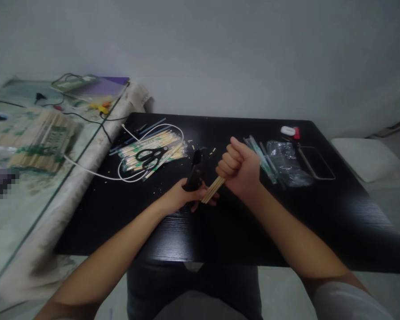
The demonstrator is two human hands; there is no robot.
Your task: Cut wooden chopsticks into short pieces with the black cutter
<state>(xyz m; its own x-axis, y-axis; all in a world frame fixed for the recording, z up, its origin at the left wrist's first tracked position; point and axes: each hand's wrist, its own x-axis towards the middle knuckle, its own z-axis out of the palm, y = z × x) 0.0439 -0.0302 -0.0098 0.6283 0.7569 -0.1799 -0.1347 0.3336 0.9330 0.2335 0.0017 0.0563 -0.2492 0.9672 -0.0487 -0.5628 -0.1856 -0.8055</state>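
Observation:
My left hand [180,195] is closed round a dark black tool [195,174] that stands up out of the grip; its exact kind is too dark to make out. In my right hand [238,166], shut in a fist, is a small bundle of chopsticks [213,190]. Their lower ends slant down toward my left fingers; whether they touch is unclear. To the left lies a pile of wrapped chopsticks [143,153] with green print, and black-handled scissors [151,155] rest on top. Small pale scraps [212,151] are scattered beyond my hands on the black table [253,231].
Clear plastic wrappers [285,164], a phone-shaped frame [316,163] and a white-and-red item [289,131] lie at the right. A white cable [93,174] crosses the left table edge. Beside it, a glass-topped surface holds packed chopsticks [43,142]. A wall stands behind.

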